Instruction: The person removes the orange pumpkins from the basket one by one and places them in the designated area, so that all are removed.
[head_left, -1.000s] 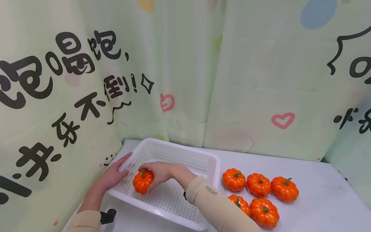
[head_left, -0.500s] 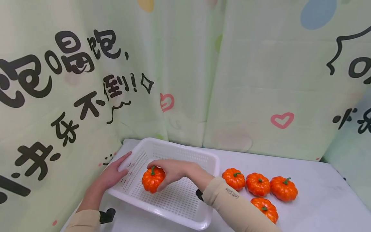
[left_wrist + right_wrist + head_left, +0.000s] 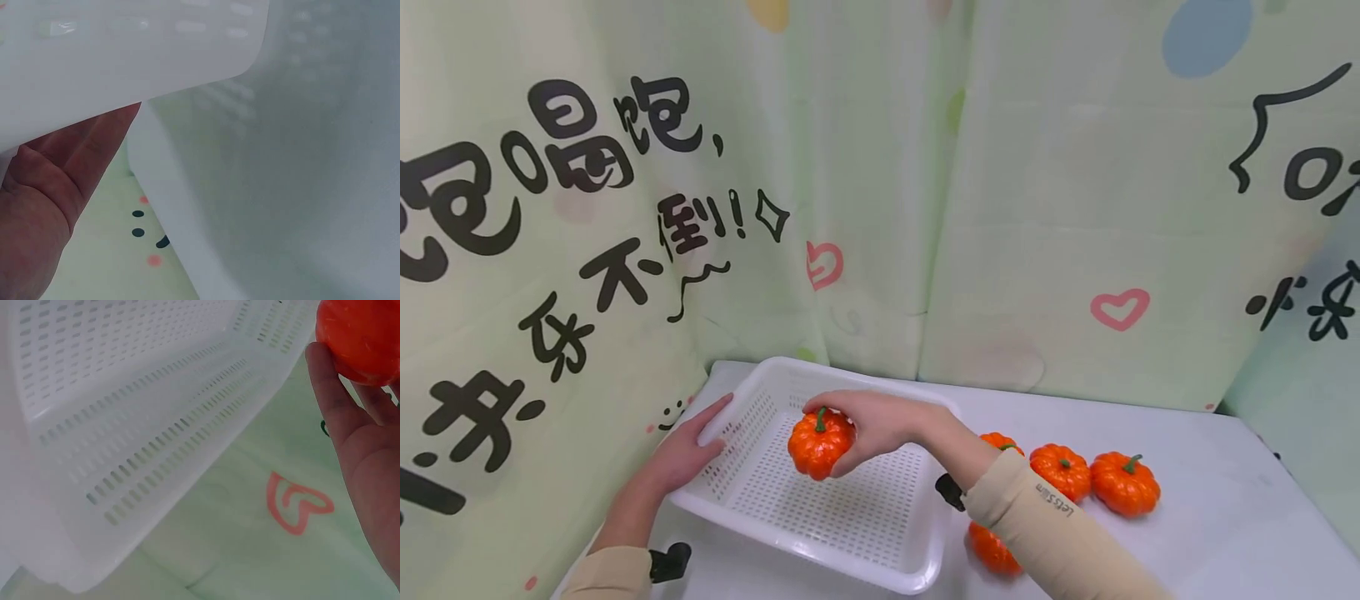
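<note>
A glossy orange toy pumpkin (image 3: 821, 445) with a green stem is held by my right hand (image 3: 880, 423), thumb on one side and fingers on the other. It is raised above the floor of a white perforated plastic basket (image 3: 797, 546). In the right wrist view the pumpkin (image 3: 362, 340) shows at the upper right, against the fingers. My left hand (image 3: 685, 450) holds the basket's left rim, its thumb over the edge and fingers outside. From the left wrist, that hand's palm (image 3: 50, 181) appears below the rim, with fingertips hidden behind the basket wall.
Several similar pumpkins (image 3: 1125, 485) lie on the white table (image 3: 1195, 517) to the basket's right. My right sleeve (image 3: 1060, 525) crosses over that area and covers part of them. A printed curtain (image 3: 1015, 333) stands behind and to the left.
My right hand has lifted the pumpkin from near the basket's left side and moved it rightward and up. My left hand stays on the rim. The head view has turned slightly right.
</note>
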Motion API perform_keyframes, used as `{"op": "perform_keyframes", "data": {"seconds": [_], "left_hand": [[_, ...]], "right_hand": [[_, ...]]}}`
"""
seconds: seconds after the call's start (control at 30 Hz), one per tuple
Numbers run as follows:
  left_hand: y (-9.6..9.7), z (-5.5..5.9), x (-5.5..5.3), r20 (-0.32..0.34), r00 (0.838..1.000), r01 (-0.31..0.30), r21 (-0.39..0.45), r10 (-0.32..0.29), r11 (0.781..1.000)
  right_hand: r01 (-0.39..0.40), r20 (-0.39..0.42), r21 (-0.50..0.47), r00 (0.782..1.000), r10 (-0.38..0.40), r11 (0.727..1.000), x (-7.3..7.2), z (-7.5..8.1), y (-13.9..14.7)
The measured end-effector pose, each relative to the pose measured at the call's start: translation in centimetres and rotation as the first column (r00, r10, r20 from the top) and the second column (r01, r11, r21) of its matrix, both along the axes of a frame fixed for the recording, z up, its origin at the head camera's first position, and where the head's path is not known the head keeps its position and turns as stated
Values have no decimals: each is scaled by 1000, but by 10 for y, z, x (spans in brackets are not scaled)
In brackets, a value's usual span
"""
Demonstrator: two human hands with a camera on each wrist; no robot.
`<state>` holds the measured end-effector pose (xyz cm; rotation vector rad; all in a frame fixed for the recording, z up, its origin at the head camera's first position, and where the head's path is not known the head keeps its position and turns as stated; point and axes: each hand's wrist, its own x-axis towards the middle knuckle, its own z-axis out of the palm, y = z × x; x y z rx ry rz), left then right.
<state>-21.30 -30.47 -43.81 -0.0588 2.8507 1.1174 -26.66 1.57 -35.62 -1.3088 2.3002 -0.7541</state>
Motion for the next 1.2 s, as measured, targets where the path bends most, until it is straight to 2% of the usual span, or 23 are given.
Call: {"op": "perform_keyframes", "data": {"seconds": [0.2, 0.4, 0.57, 0.87, 1.2], "left_hand": [[0, 0, -1, 1, 1000, 3, 0, -3, 1000], [-1, 1, -2, -24, 1000, 18, -14, -18, 1000], [-3, 1, -2, -14, 1000, 23, -13, -24, 1000], [-3, -3, -2, 2, 1000, 27, -1, -27, 1000], [-2, -1, 0, 7, 1000, 19, 1, -19, 1000]], "right_hand": [[7, -20, -19, 1000, -7, 1000, 4, 6, 23], [61, -24, -7, 998, -61, 998, 7, 7, 48], [126, 5, -32, 992, -126, 991, 12, 6, 74], [227, 39, -79, 974, -225, 971, 19, 1, 123], [351, 39, -78, 936, -349, 933, 32, -5, 171]]}}
